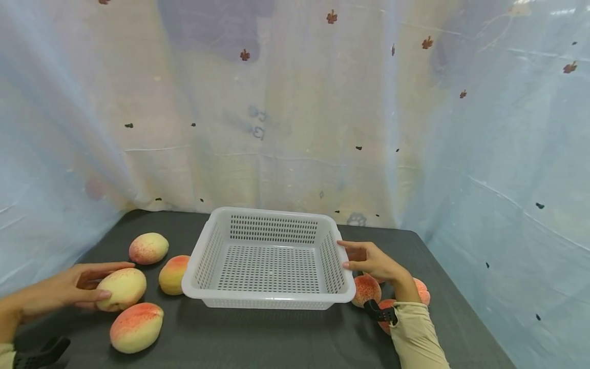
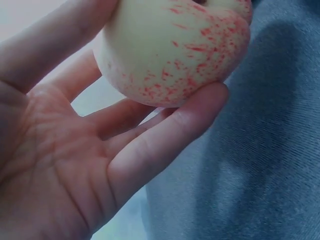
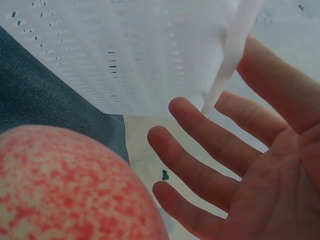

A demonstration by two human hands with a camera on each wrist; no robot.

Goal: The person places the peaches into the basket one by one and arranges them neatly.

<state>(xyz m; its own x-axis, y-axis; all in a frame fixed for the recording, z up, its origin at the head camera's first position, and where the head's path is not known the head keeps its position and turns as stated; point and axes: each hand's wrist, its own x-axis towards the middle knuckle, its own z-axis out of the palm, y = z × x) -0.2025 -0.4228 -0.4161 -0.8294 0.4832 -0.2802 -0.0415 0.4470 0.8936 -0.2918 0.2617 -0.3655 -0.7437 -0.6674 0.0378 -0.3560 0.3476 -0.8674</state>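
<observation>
My left hand point(image 1: 69, 287) grips a pale yellow peach point(image 1: 122, 289) with red speckles, thumb on one side and fingers on the other. In the left wrist view, this peach point(image 2: 175, 55) sits between the thumb and fingers, away from the palm. A white perforated plastic basket point(image 1: 272, 296) stands in the middle of the table with nothing inside. My right hand point(image 1: 375, 264) holds its right rim, the thumb and index finger over the edge. The right wrist view shows the other fingers point(image 3: 200, 177) spread outside the basket wall point(image 3: 125, 60), below the rim.
Around my left hand lie a peach point(image 1: 149, 248) behind, an orange-yellow one point(image 1: 174, 275) beside the basket and a red-topped one point(image 1: 137, 328) in front. Redder peaches point(image 1: 367, 290) lie under my right forearm, partly hidden. A patterned curtain point(image 1: 295, 113) hangs behind the dark table point(image 1: 258, 338).
</observation>
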